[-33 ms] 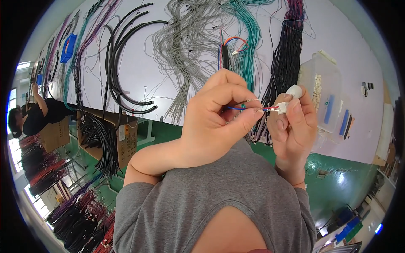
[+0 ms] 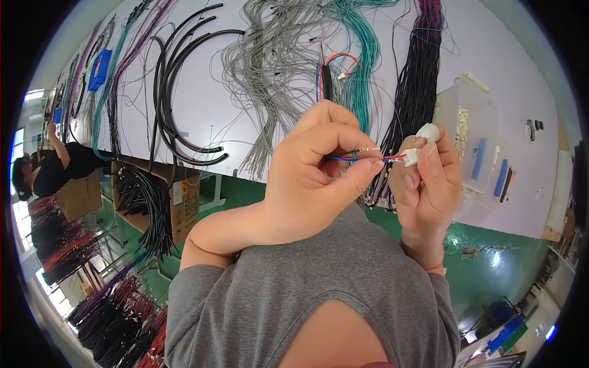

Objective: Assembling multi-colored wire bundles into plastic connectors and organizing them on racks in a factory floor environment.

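My left hand (image 2: pixel 319 175) is closed, thumb and fingers pinching several thin wires (image 2: pixel 350 158), among them a blue one. Small metal terminals (image 2: pixel 368 149) poke out beyond the fingertips. Between thumb and fingers of my right hand (image 2: pixel 432 178) is a white plastic connector housing (image 2: pixel 411 157). Red and blue wires run into its left side from my left hand; how deep they sit I cannot tell. A rounded white cover (image 2: pixel 428 132) caps one right fingertip. Behind my left hand rises a black-sleeved cable (image 2: pixel 327 83), with an orange wire ending in a small white connector (image 2: pixel 342 76).
Grey wires (image 2: pixel 264 73), teal wires (image 2: pixel 365 55) and black wires (image 2: pixel 419 80) lie across the white table. At right stands a clear plastic bin (image 2: pixel 451 104) with white pieces. Black tubes (image 2: pixel 161 92) curve at left, above a cardboard box (image 2: pixel 184 205). Another person (image 2: pixel 52 168) works far left.
The loose terminals at my left fingertips have shifted slightly, and the connector housing has moved a touch. Both hands keep their hold.
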A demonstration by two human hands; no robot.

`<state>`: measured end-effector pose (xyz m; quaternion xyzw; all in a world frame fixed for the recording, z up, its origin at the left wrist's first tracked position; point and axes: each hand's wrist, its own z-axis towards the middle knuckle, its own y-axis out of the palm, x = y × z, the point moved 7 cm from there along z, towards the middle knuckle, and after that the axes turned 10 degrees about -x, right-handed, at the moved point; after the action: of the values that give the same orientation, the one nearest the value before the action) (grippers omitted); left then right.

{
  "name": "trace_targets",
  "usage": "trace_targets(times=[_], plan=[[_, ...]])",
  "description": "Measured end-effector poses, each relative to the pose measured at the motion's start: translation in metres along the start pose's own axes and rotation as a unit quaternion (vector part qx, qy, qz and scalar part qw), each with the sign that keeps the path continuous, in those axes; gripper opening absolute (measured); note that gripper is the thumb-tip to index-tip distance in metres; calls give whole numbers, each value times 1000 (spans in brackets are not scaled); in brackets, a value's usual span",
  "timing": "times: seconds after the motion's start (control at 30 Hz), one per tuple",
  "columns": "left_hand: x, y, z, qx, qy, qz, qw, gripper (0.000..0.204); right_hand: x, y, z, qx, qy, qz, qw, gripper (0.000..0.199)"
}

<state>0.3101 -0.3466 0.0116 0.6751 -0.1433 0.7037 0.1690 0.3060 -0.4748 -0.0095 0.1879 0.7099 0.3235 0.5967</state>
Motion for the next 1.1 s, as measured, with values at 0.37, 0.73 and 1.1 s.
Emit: trace_targets(times=[0.37, 0.73, 1.1], plan=[[17, 0, -4, 33, 110, 168, 979, 16, -6, 0, -4, 8, -65, -100, 993, 11], [37, 7, -8, 36, 270, 311, 910, 23, -10, 0, -4, 24, -59, -91, 994, 10], [40, 10, -10, 44, 302, 319, 897, 25, -6, -2, -2, -12, -28, -32, 999, 14]])
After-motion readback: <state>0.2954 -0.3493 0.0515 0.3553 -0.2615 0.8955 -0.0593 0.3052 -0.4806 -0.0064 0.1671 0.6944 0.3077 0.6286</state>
